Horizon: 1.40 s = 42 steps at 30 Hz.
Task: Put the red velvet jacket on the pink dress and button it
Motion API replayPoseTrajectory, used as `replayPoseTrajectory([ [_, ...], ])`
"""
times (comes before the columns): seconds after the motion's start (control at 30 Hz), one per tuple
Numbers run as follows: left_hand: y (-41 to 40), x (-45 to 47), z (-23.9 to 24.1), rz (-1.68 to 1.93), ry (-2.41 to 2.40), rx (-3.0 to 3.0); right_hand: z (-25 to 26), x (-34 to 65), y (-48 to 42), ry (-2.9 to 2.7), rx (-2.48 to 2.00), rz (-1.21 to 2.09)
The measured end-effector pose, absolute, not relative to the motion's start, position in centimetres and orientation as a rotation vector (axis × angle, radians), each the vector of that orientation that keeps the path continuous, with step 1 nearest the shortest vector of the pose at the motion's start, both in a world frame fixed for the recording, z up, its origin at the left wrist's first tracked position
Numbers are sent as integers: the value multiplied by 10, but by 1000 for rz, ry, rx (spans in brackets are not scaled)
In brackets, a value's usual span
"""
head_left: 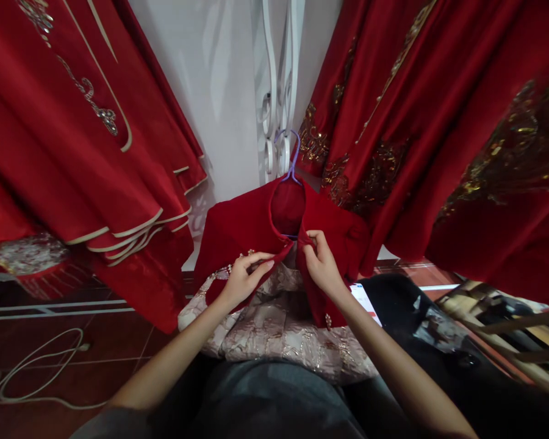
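A red jacket (242,219) with a stand-up collar hangs on a purple hanger (294,160), its front parted. My left hand (247,274) pinches the left front edge just below the collar. On the other side my right hand (320,262) grips the right front edge near the neckline, thumb and fingers closed on the cloth. Beaded trim shows on the jacket's left front, partly behind my left hand. Under the jacket, a pale pink brocade fabric (274,335) with a shiny woven pattern lies across my lap.
Red garments with cream piping (132,201) hang at the left, and red sequined garments (393,134) at the right. A white scrolled metal stand (269,79) rises behind. A lit phone (365,302) lies right of my lap. A white cable (41,372) coils on the tiled floor.
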<state>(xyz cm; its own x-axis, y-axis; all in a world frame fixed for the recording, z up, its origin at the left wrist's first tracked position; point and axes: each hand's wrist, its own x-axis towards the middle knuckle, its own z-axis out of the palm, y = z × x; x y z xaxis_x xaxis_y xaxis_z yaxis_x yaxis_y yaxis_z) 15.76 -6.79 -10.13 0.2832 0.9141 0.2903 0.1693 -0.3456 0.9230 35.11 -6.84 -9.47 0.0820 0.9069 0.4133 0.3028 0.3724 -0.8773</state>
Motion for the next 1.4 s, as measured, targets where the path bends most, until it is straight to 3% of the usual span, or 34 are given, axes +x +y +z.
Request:
replayPoseTrajectory([
  [0.2, -53, 185, -93, 1141, 908, 1368, -97, 347, -60, -1320, -1000, 751],
  [0.43, -48, 213, -104, 1304, 963, 1373, -96, 343, -66, -1300, -908, 971],
  [0.93, -56, 222, -102, 1217, 850, 1047, -113, 336, -64, -1229, -741, 960],
  [1.2, -47, 231, -103, 1270, 1067, 1238, -113, 335, -63, -1217, -783, 954],
  [1.4, -30, 223, -108, 1183, 1512, 1705, -105, 339, -65, -1264, -769, 975],
])
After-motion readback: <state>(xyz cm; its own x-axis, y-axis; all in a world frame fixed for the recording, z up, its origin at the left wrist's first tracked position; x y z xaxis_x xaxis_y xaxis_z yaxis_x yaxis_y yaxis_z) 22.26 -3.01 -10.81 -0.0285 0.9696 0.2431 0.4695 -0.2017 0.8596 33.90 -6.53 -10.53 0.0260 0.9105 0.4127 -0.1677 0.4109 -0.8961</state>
